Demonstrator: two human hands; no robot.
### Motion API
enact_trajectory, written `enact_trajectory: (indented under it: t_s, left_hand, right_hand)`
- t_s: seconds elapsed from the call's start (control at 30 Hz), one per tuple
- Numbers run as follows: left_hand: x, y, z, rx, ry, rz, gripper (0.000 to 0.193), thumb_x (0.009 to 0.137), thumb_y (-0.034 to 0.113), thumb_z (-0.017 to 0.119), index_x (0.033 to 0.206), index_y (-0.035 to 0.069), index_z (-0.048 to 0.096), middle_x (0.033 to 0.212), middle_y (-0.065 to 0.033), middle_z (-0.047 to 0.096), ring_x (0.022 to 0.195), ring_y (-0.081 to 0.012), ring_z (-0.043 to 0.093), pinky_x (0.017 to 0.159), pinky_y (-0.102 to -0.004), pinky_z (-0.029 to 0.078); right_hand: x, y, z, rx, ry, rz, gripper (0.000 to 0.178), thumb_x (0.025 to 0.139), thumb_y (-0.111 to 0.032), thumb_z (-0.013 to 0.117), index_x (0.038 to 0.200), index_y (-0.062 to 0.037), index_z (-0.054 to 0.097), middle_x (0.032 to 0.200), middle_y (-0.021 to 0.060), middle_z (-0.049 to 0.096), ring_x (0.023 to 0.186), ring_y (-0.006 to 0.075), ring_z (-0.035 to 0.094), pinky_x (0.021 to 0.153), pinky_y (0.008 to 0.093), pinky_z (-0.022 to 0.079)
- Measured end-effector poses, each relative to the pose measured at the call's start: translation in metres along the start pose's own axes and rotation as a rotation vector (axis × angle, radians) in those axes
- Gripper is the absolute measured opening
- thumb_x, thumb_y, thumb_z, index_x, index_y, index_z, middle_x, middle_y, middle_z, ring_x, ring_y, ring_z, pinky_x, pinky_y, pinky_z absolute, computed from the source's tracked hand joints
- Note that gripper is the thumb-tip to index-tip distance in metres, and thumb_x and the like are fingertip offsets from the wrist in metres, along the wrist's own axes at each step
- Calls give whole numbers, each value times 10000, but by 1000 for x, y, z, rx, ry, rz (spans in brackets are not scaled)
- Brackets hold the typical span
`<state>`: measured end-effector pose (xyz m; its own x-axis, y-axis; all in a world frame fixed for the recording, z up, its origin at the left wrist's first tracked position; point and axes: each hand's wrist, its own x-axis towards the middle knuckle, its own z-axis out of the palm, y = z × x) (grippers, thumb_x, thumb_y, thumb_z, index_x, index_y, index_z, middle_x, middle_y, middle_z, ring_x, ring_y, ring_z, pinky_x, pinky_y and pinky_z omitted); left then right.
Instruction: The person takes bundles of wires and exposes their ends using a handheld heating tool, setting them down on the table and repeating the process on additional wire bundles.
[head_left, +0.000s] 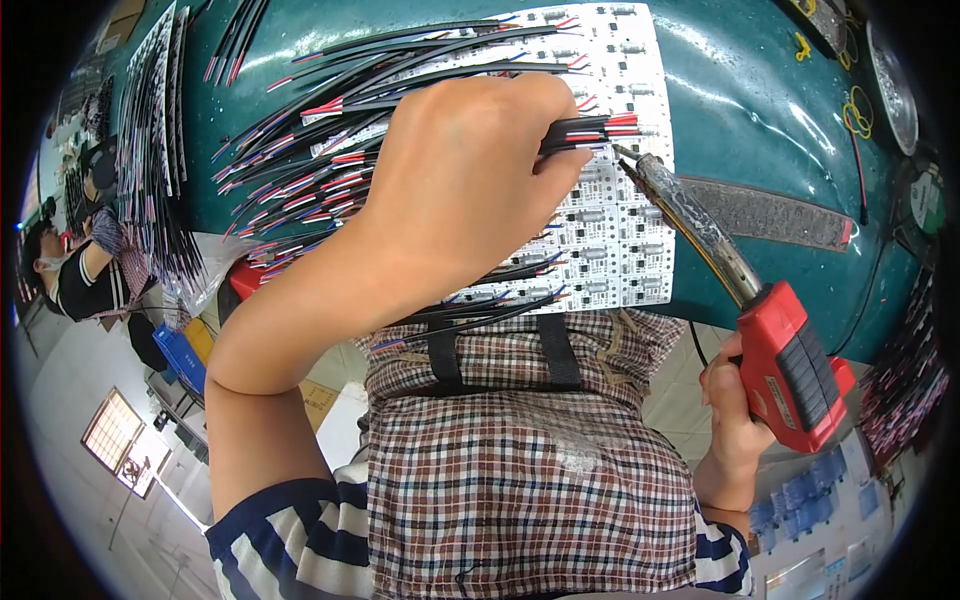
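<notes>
My left hand (450,165) is closed around a bunch of black cables (575,132), whose stripped red and white ends point right over a white circuit board panel (655,105). Small components cover the panel in rows. More black cables (300,175) with red, white and blue ends lie across its left part, partly hidden by my hand and forearm. A red soldering gun (790,370) is gripped in my right hand (735,415) beside the table's near edge. Its long metal barrel slants up and left, with the tip close to the cable ends; whether they touch, I cannot tell.
A dark flat strip (770,213) lies on the green table (740,100), right of the panel. Yellow wire (857,112) and a round metal dish (892,90) are at the far right. Cabled panels (150,120) stand at the left, near another person (75,260).
</notes>
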<state>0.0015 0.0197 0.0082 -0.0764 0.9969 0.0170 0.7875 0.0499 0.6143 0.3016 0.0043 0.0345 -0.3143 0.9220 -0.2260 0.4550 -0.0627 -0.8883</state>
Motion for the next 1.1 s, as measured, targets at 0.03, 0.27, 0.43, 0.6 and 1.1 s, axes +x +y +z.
enact_trajectory:
  t_s: [0.03, 0.27, 0.43, 0.6, 1.1]
  left_hand:
    - [0, -1, 0, -18, -2, 6, 175, 816, 165, 777, 884, 22, 701, 645, -72, 639, 503, -159, 584, 519, -290, 456]
    - [2, -4, -4, -52, -67, 25, 201, 835, 154, 767, 971, 12, 721, 708, -105, 677, 539, -173, 640, 524, -292, 482]
    - [4, -3, -7, -25, -88, 11, 204, 835, 157, 769, 961, 6, 717, 724, -115, 682, 552, -178, 658, 526, -294, 487]
    - [6, -5, -9, -41, -73, 58, 207, 814, 173, 777, 943, 20, 724, 722, -125, 670, 556, -218, 630, 537, -317, 479]
    - [8, -8, -9, -41, -40, 98, 206, 795, 182, 786, 911, 23, 726, 704, -139, 647, 539, -254, 571, 536, -330, 457]
  right_hand:
    - [1, 1, -1, -1, -1, 0, 206, 884, -53, 666, 1034, 49, 569, 684, 65, 531, 511, 89, 459, 467, 226, 384]
    - [2, 6, -3, -14, -94, -66, 265, 868, -18, 656, 1107, 61, 573, 715, 59, 533, 514, 91, 458, 462, 230, 396]
    - [1, 6, -2, -4, -85, -29, 282, 863, 10, 646, 1131, 57, 573, 712, 58, 536, 518, 92, 467, 459, 223, 394]
    - [-1, 3, 0, -2, -53, -18, 250, 862, 43, 625, 1108, 59, 580, 812, 89, 574, 535, 97, 498, 465, 230, 409]
    - [-2, 6, -5, -11, -123, -42, 382, 867, 63, 616, 1240, 51, 534, 802, 73, 554, 538, 85, 460, 467, 231, 406]
